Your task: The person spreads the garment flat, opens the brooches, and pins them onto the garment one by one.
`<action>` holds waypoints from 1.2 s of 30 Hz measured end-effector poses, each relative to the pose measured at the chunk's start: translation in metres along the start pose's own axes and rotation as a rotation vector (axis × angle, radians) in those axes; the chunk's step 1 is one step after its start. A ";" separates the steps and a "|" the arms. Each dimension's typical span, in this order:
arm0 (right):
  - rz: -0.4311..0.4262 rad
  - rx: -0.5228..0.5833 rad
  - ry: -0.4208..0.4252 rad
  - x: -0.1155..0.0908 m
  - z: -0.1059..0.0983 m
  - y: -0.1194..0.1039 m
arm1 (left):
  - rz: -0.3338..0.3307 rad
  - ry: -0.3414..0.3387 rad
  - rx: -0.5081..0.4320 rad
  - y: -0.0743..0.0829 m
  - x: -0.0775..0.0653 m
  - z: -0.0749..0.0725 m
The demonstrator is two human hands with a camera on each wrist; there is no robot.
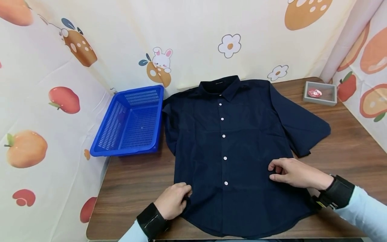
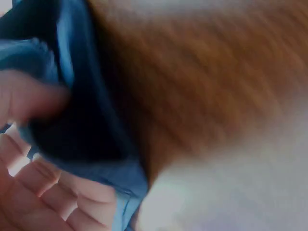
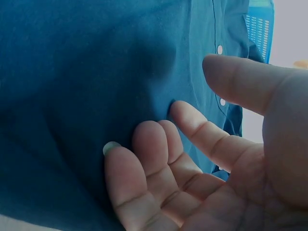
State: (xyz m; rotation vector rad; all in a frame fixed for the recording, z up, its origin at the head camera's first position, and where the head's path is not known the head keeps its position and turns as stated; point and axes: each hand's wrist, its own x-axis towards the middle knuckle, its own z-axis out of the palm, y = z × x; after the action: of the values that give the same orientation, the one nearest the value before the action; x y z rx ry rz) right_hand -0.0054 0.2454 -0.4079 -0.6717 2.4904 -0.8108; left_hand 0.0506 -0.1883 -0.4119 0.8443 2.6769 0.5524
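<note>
A navy short-sleeved button-up shirt of thin woven cloth [image 1: 199,161] lies front upward on the brown wood-grain worktop [image 1: 136,171], its pointed collar [image 1: 232,91] away from the person and its curved hem [image 1: 257,234] near the front edge. Small white round buttons [image 1: 223,136] run down the placket. The sleeve at the right [image 1: 302,124] is spread out; the one at the left [image 1: 170,134] lies bunched beside the basket.

The left hand [image 1: 173,201] pinches the side edge just above the hem, thumb on one face of the cloth and fingers on the other. The right hand [image 1: 297,173] is over the opposite front panel, thumb and fingers apart; whether the fingertips press the cloth cannot be told.

The garment should prove light, limp and prone to creasing; the side seams and hem corners seem the best holds, pinched flat, while the collar is probably the stiffest part.

Farther out, a blue perforated plastic basket [image 1: 124,152] stands at the left. A shallow grey rectangular tray [image 1: 319,101] holding a small red object [image 1: 314,93] sits at the far right.
</note>
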 end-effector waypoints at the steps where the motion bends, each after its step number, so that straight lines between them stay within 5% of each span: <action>1: -0.001 0.006 -0.001 0.000 0.000 0.000 | -0.002 -0.008 -0.011 0.000 -0.001 -0.002; 15: 0.020 0.023 0.004 0.000 -0.003 0.000 | -0.125 0.065 0.100 -0.006 -0.028 -0.022; 18: 0.018 0.025 0.005 0.000 -0.003 0.002 | -0.042 0.136 0.079 0.001 -0.024 -0.021; 21: 0.017 0.040 0.000 0.000 -0.002 0.003 | 0.153 0.181 0.038 0.014 -0.017 -0.018; 25: 0.018 0.055 0.001 0.000 -0.003 0.004 | 0.332 0.068 0.066 0.032 -0.006 -0.011; 30: 0.023 0.062 0.004 0.001 -0.003 0.003 | 0.285 -0.065 0.237 0.039 0.009 -0.001; 36: 0.021 0.065 0.008 0.002 -0.003 0.004 | 0.298 -0.054 0.269 0.037 0.016 0.007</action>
State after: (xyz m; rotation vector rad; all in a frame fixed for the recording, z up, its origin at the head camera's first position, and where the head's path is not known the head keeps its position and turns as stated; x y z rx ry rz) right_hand -0.0094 0.2488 -0.4088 -0.6199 2.4624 -0.8842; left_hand 0.0585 -0.1490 -0.4042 1.3254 2.6274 0.2265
